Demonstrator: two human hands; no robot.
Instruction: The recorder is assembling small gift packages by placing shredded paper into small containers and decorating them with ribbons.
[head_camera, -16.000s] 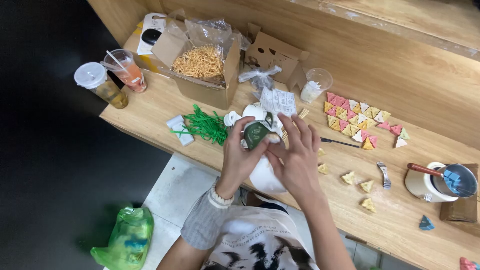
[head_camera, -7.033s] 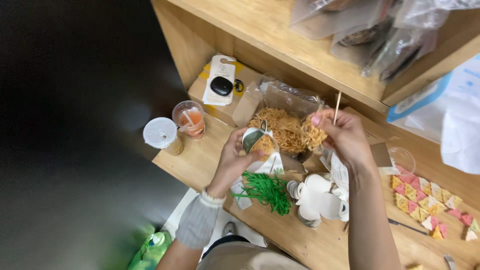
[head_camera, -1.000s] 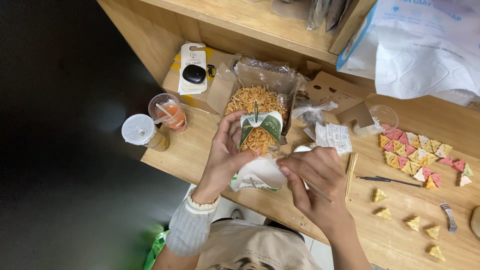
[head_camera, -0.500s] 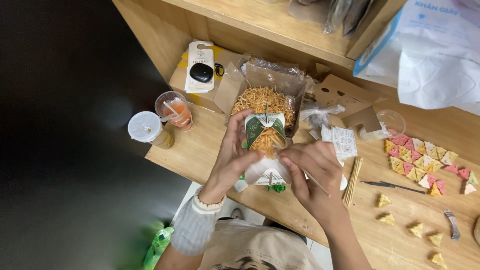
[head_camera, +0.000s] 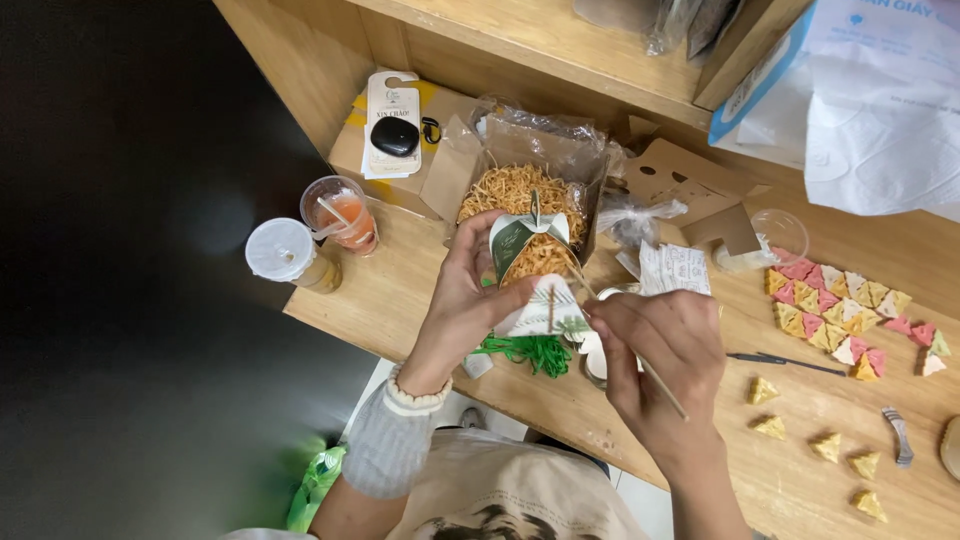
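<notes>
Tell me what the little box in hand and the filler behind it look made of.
Box: printed paper or thin card, matte, with sharp folds. Filler: likely shredded paper, tan and crinkled, though it could be raffia.

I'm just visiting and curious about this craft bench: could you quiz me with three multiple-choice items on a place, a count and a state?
1. Where do the two lidded drink cups stand?
A. the table's near-left corner
B. the upper shelf
C. among the paper triangles

2. How many hands hold the small folded paper box?
A. none
B. one
C. two

3. The cardboard box of straw-like shreds is:
A. taped shut
B. open
C. upside down

Answers: 1 A, they sit at the table edge; 2 C, left hand and right hand both touch it; 3 B, the shreds show.
</notes>
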